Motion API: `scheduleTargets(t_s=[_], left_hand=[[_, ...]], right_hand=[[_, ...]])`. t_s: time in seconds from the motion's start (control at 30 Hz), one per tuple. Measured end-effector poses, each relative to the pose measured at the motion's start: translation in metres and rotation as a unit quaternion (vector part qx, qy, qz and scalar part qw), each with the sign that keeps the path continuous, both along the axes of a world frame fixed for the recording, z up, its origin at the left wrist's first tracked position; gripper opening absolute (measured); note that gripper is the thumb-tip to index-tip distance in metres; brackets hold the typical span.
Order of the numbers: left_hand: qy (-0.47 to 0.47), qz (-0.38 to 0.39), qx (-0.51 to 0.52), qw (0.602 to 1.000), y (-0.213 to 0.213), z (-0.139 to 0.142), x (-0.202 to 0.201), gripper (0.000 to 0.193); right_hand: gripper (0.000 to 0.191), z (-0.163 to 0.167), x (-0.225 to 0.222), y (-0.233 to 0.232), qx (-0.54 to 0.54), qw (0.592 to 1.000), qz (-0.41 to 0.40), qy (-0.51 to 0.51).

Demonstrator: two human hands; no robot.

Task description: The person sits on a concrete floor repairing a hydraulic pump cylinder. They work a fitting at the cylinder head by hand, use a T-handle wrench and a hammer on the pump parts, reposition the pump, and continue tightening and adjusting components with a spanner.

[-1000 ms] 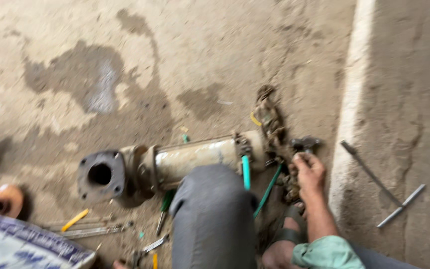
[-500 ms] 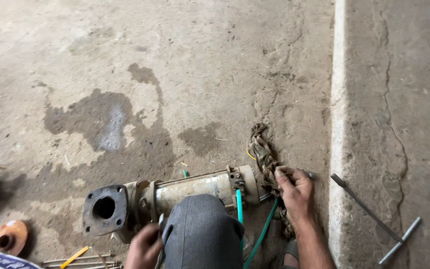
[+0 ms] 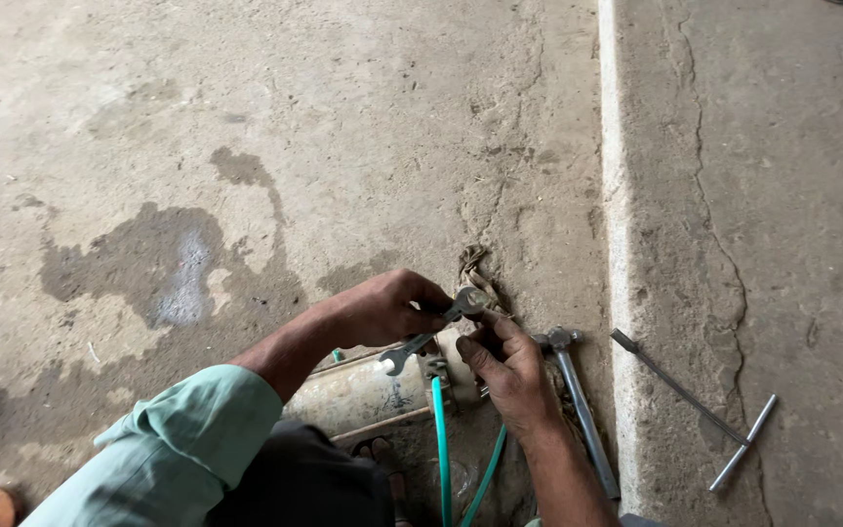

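My left hand (image 3: pixel 387 307) is shut on a small steel open-ended spanner (image 3: pixel 433 334), held over the end of a dirty metal cylinder (image 3: pixel 363 392) that lies on the concrete floor. My right hand (image 3: pixel 509 371) rests at that same end of the cylinder, its fingers touching the spanner's head and the fittings there. Whether it grips anything I cannot tell. A green cable (image 3: pixel 441 444) runs from the cylinder's end toward me. My knee and green sleeve (image 3: pixel 187 444) hide the cylinder's left part.
A hammer (image 3: pixel 578 400) lies just right of my right hand. A T-handle wrench (image 3: pixel 704 410) rests on the raised concrete strip to the right. Dark stains (image 3: pixel 163 268) mark the floor at left. A frayed rope (image 3: pixel 475 268) lies beyond the cylinder.
The view has tilted down and closer. My left hand has come up from beside my knee to the cylinder's end, now holding a spanner. My right hand stays at the fittings.
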State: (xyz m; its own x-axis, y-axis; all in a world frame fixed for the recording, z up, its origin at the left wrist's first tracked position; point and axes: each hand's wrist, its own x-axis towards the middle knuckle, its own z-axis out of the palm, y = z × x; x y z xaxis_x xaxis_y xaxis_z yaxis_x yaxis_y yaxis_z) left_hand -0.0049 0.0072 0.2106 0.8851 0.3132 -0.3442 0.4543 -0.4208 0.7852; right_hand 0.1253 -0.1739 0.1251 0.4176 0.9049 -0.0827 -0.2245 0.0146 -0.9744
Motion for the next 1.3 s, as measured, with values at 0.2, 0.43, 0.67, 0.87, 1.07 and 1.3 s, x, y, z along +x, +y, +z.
scheduleTargets(t_s=[0.2, 0.43, 0.67, 0.87, 1.07, 1.3], left_hand=[[-0.005, 0.019, -0.050, 0.999, 0.004, -0.012, 0.040, 0.025], [-0.183, 0.025, 0.239, 0.953, -0.028, -0.049, 0.066, 0.015], [-0.191, 0.130, 0.124, 0.965, -0.032, -0.110, 0.046, 0.019], [-0.061, 0.346, 0.181, 0.918, -0.032, -0.181, 0.009, 0.029], [0.026, 0.360, 0.205, 0.910, -0.057, -0.215, -0.010, 0.039], [0.048, 0.365, 0.219, 0.904, -0.056, -0.204, -0.004, 0.033]], right_hand=[[0.041, 0.007, 0.009, 0.002, -0.077, 0.994, -0.057, 0.051], [0.037, -0.024, 0.033, 0.012, -0.063, 0.987, -0.141, 0.051], [0.026, -0.084, 0.047, 0.027, -0.051, 0.983, -0.151, -0.087], [0.028, -0.147, 0.069, 0.030, -0.119, 0.975, -0.071, -0.174], [0.030, -0.183, 0.078, 0.041, -0.059, 0.939, 0.015, -0.337], [0.028, -0.159, 0.070, 0.055, -0.094, 0.918, 0.090, -0.375]])
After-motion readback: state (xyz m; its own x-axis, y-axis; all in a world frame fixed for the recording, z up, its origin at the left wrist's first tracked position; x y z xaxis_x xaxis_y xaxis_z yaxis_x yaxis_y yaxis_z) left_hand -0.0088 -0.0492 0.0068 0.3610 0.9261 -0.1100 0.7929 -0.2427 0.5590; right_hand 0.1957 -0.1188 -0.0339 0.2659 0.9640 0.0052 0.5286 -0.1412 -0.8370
